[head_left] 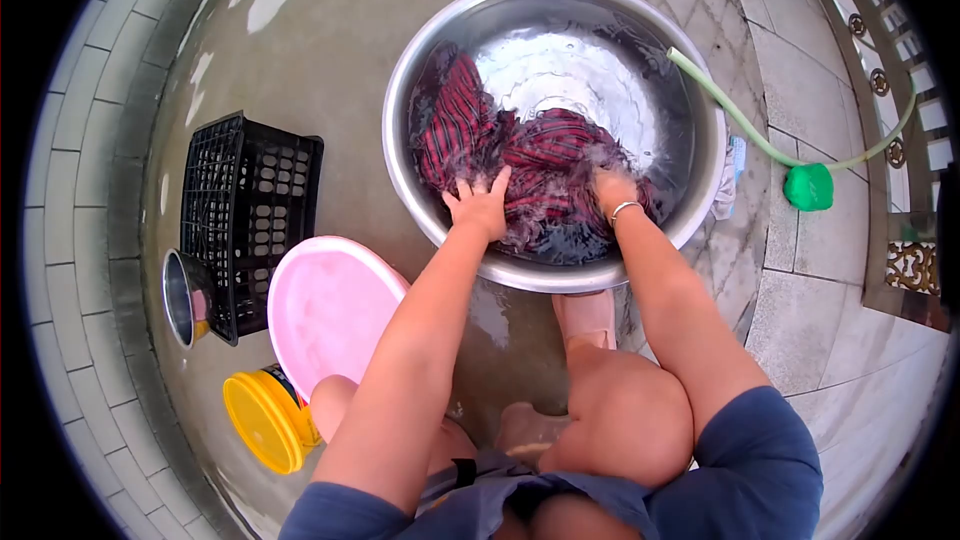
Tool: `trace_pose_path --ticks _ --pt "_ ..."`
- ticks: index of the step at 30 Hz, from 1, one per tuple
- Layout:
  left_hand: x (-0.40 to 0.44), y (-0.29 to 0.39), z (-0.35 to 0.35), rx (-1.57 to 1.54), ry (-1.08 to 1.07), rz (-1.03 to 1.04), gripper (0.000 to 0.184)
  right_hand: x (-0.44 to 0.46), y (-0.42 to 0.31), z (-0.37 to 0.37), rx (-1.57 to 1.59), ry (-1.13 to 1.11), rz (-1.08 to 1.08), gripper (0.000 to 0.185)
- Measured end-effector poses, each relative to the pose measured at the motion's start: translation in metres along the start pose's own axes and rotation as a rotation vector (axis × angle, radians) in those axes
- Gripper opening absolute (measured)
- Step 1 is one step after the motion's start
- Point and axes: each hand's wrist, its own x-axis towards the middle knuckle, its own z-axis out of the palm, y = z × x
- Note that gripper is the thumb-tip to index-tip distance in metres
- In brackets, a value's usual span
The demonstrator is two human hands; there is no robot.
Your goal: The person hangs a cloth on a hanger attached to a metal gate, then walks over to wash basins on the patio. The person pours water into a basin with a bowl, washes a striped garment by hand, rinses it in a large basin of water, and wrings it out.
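A large round metal basin (430, 230) holds water and a red and black striped cloth (560, 145), partly under the surface. My left hand (480, 205) rests on the cloth at the basin's near left, fingers spread. On the right, my right hand (612, 190), with a bracelet at the wrist, reaches into the water against the cloth; its fingers are hidden. A pale green hose (740, 120) has its end over the basin's right rim.
At left stand a black crate (215, 210), a small metal bowl (180, 295), a pink basin (335, 310) and a yellow-lidded bucket (262, 420). A green object (808, 187) lies on the right tiles near an ornate metal fence (880, 83). My feet are just below the basin.
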Motion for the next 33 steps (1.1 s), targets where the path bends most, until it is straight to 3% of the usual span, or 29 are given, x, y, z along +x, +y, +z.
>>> trace_pose_path --ticks 1,3,4,5,7,8,11,12,15,21,27,29,31,32,33 --pt "-0.007 0.003 0.000 -0.011 0.038 -0.006 0.080 0.002 0.001 0.006 0.005 -0.004 -0.002 0.025" --pt "-0.028 0.004 0.013 -0.048 0.216 0.000 0.076 0.003 0.004 0.011 0.097 -0.351 0.064 0.032" --pt "-0.036 0.002 0.018 -0.090 0.195 0.004 0.074 -0.001 0.000 0.006 0.114 -0.433 0.123 0.038" --pt "-0.042 0.002 0.021 -0.134 0.176 0.008 0.073 -0.006 -0.002 0.011 0.111 -0.431 0.125 0.038" --pt "-0.047 0.004 0.035 -0.152 0.257 0.005 0.072 -0.023 -0.013 0.010 0.019 -0.094 0.029 0.052" --pt "-0.049 0.006 0.041 -0.167 0.333 0.000 0.072 -0.020 -0.012 0.004 0.193 -0.364 0.129 0.057" --pt "-0.055 0.007 0.040 -0.158 0.346 0.004 0.071 -0.019 -0.009 0.017 0.317 -0.297 -0.026 0.057" --pt "-0.057 0.009 0.034 -0.137 0.281 -0.010 0.072 -0.032 -0.019 -0.012 0.313 -0.367 0.092 0.055" --pt "-0.052 0.013 0.028 -0.059 0.149 -0.044 0.073 -0.040 -0.023 -0.007 0.412 -0.303 0.050 0.050" --pt "-0.050 0.005 0.036 -0.062 0.216 -0.005 0.060 -0.061 -0.030 -0.019 0.553 -0.164 -0.042 0.046" --pt "-0.039 0.015 0.025 0.094 -0.088 -0.073 0.059 -0.081 -0.021 -0.034 0.661 -0.123 -0.036 0.059" --pt "-0.035 0.015 0.019 0.138 -0.160 -0.036 0.060 -0.093 -0.019 -0.043 0.692 -0.148 -0.031 0.063" --pt "-0.034 0.013 0.011 0.123 -0.292 0.064 0.057 -0.103 -0.018 -0.044 0.640 0.119 -0.137 0.064" --pt "-0.031 0.015 -0.002 0.175 -0.426 0.108 0.052 -0.107 -0.017 -0.050 0.623 0.038 -0.133 0.060" --pt "-0.022 0.014 -0.007 0.183 -0.432 0.127 0.052 -0.107 -0.016 -0.047 0.621 0.041 -0.112 0.060"
